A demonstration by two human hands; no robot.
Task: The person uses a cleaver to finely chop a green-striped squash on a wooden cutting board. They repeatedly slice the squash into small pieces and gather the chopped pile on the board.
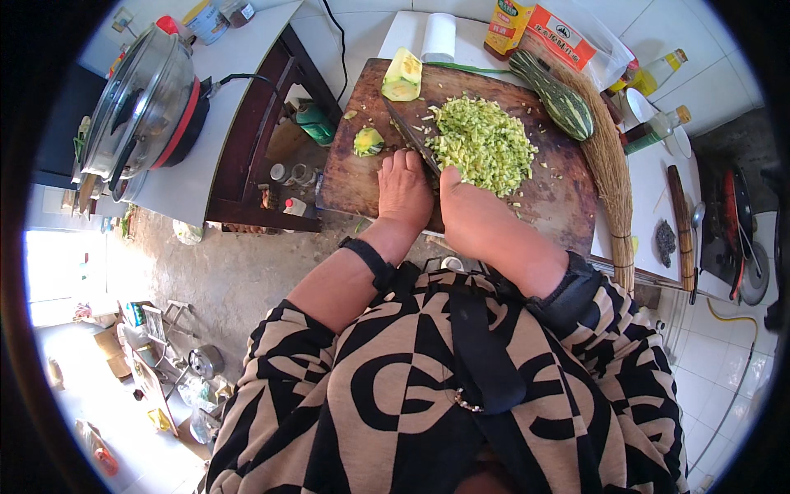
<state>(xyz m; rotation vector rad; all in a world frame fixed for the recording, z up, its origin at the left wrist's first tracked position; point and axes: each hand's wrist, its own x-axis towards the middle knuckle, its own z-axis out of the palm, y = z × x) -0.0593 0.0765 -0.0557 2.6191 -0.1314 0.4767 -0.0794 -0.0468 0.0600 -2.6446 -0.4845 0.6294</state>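
Note:
My right hand (476, 216) is closed round the handle of a kitchen knife (411, 137), whose dark blade slants up and left over a worn wooden cutting board (350, 177). Just left of the blade, my left hand (405, 193) lies on the board with its fingers stretched forward; what is under its palm is hidden. A heap of finely chopped green squash (481, 142) spreads to the right of the knife. Near the tip stands a cut squash piece (403, 76), its pale flesh showing. A smaller squash chunk (368, 142) sits beyond my left fingers.
A whole striped squash (551, 95) rests across the board's far right corner, against a straw broom (613, 181). Bottles (658, 130) and a red-labelled packet (559, 37) stand behind. A white paper roll (439, 38) is at the back. Left, a glass-lidded electric pot (148, 99) occupies another table.

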